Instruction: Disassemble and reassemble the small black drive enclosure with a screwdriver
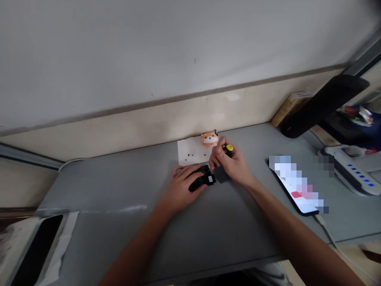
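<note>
My left hand (180, 188) lies on the grey table with its fingers around a black device (197, 183), which has a rounded body, a dark green part inside and a small white label. What kind of device it is, I cannot make out. In my right hand (233, 165) is a screwdriver (228, 149) with a black and yellow handle, held roughly upright over the device's right end. Its tip is hidden by my fingers. Just behind both hands, several tiny dark screws (188, 155) are scattered on a white sheet of paper (184, 146).
An orange dog-face case (210, 138) sits on the paper's back edge. To the right lie a lit phone (297, 190) with a cable and a white power strip (351, 171). A black cylinder (324, 105) leans near a book (290, 107). A dark tablet-like slab (38, 250) is at the left.
</note>
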A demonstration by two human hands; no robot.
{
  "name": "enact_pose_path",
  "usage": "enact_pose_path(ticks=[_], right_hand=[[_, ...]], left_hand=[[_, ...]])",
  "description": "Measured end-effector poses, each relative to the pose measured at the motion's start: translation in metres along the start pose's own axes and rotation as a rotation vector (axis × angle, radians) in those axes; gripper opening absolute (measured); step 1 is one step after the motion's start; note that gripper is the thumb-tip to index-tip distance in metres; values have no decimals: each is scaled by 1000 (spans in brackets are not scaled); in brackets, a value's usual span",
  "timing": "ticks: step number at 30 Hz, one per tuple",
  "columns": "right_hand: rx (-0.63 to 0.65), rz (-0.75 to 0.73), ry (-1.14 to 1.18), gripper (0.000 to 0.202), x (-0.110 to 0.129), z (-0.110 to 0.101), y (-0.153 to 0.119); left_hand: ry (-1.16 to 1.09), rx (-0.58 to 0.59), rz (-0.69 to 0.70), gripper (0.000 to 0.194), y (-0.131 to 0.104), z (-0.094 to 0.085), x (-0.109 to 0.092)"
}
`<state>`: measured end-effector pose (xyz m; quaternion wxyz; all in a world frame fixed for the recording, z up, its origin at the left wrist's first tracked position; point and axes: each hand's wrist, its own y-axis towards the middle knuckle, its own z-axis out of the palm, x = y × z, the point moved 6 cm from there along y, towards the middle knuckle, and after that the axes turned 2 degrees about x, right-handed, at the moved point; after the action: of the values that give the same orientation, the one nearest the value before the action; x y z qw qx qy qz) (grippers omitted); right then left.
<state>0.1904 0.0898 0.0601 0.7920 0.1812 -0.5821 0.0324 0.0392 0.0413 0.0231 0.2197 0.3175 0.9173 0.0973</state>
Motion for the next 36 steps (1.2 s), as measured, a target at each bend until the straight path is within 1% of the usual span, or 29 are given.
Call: enact_pose_path(ticks=[4, 6, 7, 9, 11, 14, 17, 20, 23, 28, 31, 36], right_hand=[[33, 14, 71, 49, -2, 2, 2], [47, 26, 111, 44, -1, 3, 2], [51, 28, 114, 41, 0, 3, 1], [53, 38, 98, 43, 1, 3, 0], [33, 41, 58, 48, 2, 2, -1], [-24, -21, -12, 48, 2, 0, 0], [-29, -47, 94, 46, 1, 1, 3], [-1, 9, 203, 45, -1, 1, 5], [5, 29, 169, 41, 1, -2, 4], [28, 46, 59, 50, 1, -2, 1], [-3, 12, -4, 51, 0, -2, 2], [-15, 57, 85, 53, 1, 2, 3]], left_hand=[[17, -1, 12, 16, 0, 0, -1], [32, 7, 15, 18, -1, 0, -1], [38, 4, 18, 18, -1, -1, -1], [41, 1, 27, 17, -1, -1, -2], [27, 3, 27, 15, 0, -2, -2], [-13, 9, -3, 12, 0, -2, 0], [-38, 5, -26, 11, 0, -1, 1], [-36, -4, -25, 12, -1, 0, 1], [-13, -16, -3, 14, -1, 0, 1], [16, -42, 42, 14, -1, -2, 0], [23, -55, 67, 14, -1, -3, -2], [39, -52, 67, 15, -1, -2, -3]])
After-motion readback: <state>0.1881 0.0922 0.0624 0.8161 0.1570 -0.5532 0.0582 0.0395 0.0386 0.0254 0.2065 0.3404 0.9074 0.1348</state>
